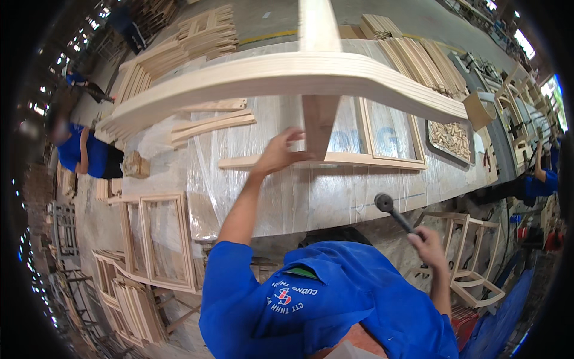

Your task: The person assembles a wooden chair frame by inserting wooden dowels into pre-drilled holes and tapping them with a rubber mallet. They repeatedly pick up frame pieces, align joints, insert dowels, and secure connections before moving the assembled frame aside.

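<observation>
A pale wooden frame stands raised over the table, its long curved rail [251, 76] crossing close in front of me. A straight wooden bar [320, 27] joins that rail from the far side, and a shaded post [320, 122] drops below it. My left hand [280, 153] is at the post's lower end, fingers curled against its left side; the fingertips are partly hard to make out. In my right hand [429, 246], closed round its handle, is a dark hammer [384, 202] with a round head, held off the table's near edge.
On the plastic-covered table [251, 209] lie a flat wooden frame [391, 161], loose wooden strips [212, 124] and a tray of small wooden pieces [449, 140]. Stacked slats [418, 63] stand behind. Assembled frames [158, 239] lean at left; a chair-like frame [472, 251] stands right. A co-worker [81, 149] stands left.
</observation>
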The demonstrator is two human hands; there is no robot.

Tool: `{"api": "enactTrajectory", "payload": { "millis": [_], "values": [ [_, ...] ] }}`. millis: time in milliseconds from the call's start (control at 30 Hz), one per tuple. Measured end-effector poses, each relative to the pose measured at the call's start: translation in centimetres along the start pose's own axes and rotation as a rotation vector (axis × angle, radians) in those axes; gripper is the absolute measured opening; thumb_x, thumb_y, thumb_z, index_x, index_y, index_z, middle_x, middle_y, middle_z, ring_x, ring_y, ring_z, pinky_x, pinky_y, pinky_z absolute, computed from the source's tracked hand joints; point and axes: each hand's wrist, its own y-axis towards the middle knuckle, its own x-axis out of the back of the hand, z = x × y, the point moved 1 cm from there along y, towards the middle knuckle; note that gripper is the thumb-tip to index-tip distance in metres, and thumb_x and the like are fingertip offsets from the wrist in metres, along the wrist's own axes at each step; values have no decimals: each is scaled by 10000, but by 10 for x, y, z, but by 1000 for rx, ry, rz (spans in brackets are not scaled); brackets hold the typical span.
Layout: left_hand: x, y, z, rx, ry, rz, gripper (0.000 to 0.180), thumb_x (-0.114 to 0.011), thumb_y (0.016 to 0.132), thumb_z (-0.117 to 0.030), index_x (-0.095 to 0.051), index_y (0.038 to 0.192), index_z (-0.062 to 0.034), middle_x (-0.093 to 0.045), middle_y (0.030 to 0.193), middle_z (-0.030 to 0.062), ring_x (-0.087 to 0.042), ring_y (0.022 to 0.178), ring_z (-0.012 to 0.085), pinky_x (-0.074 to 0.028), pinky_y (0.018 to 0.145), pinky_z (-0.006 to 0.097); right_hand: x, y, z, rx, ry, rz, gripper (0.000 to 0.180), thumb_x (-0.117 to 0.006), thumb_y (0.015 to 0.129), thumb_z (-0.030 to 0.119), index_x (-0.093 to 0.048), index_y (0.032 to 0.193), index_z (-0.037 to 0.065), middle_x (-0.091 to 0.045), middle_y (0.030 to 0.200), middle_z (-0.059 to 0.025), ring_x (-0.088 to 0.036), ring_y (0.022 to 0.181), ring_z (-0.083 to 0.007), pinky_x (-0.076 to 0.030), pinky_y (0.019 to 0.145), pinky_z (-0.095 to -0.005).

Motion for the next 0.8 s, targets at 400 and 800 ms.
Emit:
{"api": "enactTrajectory", "payload": {
  "millis": [400,800],
  "values": [
    [214,30,167,392,1192,-108,720,-734,899,-395,-505,1500,-70,-530,1509,219,-479,1404,412,-386,1177,481,-114,-43,-63,-537,218,-408,388,-699,954,365,-621,828,6,-513,651,-18,-467,620,-131,-405,567,-362],
    [222,36,176,-75,1081,246,663,-755,866,-182,-477,1421,50,-571,1348,277,-539,1271,459,-457,1061,497,-229,-102,23,-935,511,-584,339,-702,973,354,-735,1056,27,-579,679,-27,-516,560,-115,-412,478,-339]
  ]
}}
